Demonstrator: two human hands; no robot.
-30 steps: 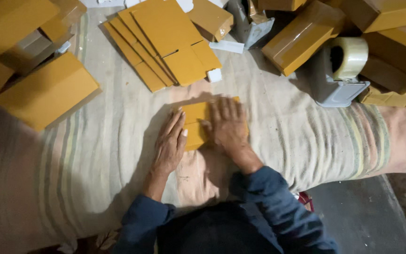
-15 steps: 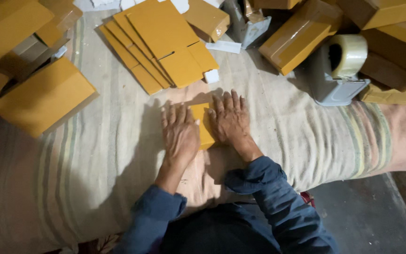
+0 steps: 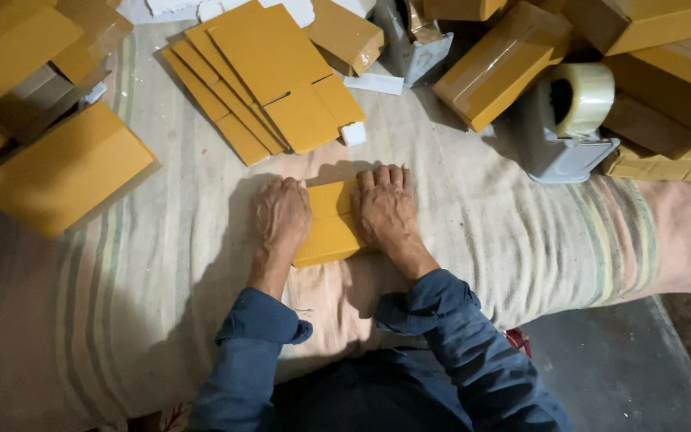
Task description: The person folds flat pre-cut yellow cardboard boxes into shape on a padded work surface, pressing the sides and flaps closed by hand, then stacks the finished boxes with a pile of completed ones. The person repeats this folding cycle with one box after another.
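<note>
Head view shows left hand (image 3: 283,213) and right hand (image 3: 385,210) pressing flat, palms down and grasping nothing, on the small yellow cardboard piece (image 3: 331,228), which could skid or crease crooked on the soft striped cloth (image 3: 513,240)

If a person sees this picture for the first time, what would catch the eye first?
Probably the two hands, left hand and right hand, pressing flat on a small yellow cardboard piece at the centre of the striped cloth. Next, the fanned stack of flat yellow cartons above, and the grey tape dispenser at right.

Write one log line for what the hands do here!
left hand: flat on yellow cardboard piece | right hand: flat on it too | nearby: flat cardboard stack, tape dispenser
</note>
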